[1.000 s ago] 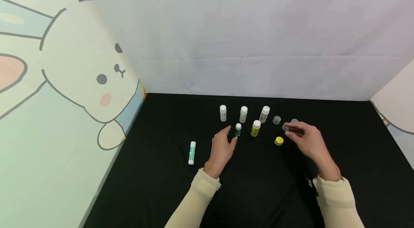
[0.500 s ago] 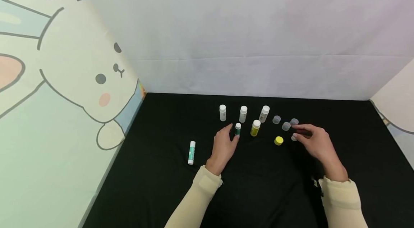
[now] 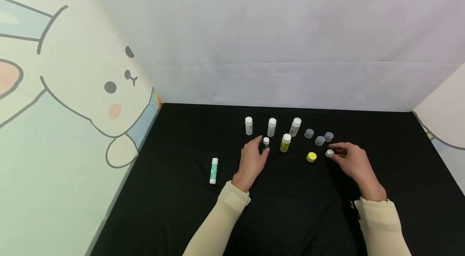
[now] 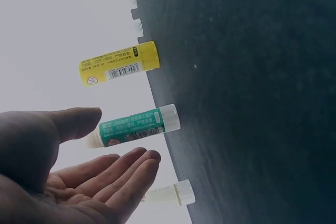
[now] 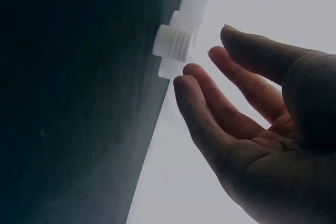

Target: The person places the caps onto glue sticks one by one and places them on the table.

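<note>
My left hand (image 3: pixel 251 164) reaches round a small green glue stick (image 3: pixel 266 144) that stands upright with a white top. In the left wrist view the thumb and fingers are spread apart on either side of the green glue stick (image 4: pixel 132 127), with no firm grip visible. My right hand (image 3: pixel 354 163) is beside a small white cap (image 3: pixel 329 153) on the black cloth. In the right wrist view its fingers are parted, and a ribbed white cap (image 5: pixel 173 43) stands just beyond the fingertips. A yellow glue stick (image 3: pixel 285 143) with a white top stands between the hands.
Three white-topped sticks (image 3: pixel 271 127) stand in a row behind. Three translucent caps (image 3: pixel 319 141) and a yellow cap (image 3: pixel 311 157) sit toward the right. A teal-and-white glue stick (image 3: pixel 213 171) is at the left. A pale wall (image 3: pixel 276 38) borders the black table (image 3: pixel 174 139) at the back.
My right hand has moved away from the translucent caps, to the right and nearer me, and the white cap has come into sight. The left hand has edged closer round the green glue stick.
</note>
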`<state>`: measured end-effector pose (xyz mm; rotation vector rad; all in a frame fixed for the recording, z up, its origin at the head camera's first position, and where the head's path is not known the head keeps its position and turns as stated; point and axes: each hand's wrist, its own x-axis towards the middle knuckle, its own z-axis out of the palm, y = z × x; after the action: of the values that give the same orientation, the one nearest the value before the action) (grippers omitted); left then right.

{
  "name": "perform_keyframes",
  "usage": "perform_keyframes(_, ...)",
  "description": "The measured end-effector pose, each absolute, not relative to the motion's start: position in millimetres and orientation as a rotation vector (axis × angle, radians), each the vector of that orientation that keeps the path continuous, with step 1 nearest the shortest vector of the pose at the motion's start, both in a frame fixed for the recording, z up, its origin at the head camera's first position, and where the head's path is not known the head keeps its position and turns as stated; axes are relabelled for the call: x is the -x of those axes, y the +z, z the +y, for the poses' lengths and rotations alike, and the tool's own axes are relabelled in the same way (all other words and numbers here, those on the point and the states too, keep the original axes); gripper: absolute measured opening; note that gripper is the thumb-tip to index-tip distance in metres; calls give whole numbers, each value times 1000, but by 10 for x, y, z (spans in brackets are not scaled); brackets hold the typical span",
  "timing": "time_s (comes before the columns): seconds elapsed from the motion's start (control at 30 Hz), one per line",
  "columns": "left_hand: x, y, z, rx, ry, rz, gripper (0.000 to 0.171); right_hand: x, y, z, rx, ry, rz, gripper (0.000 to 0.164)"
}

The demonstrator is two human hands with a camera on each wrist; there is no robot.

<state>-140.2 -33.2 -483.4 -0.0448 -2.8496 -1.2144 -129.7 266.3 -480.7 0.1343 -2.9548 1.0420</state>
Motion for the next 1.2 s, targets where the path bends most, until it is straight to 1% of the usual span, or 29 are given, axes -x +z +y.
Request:
perform_keyframes(0.43,1464,-4850,-284,80,-1238,-2819,41,1353,-4858,2635,-123,950,-3020,27)
perform_keyframes(0.7,1475,-4865,-279,65,-1232,-2805,24,1360,-4867,2595,-97,952,-3030,24)
perform_keyframes(0.97,1473,-4868,-303,77,-1209,-2784,19,1361,-4848,2553,-100,944,-3037,22)
perform_keyframes(1.2,1440,-4872,-301,95,-1222,-2792,18,1356,-4856,2565,-63,947,-3051,22)
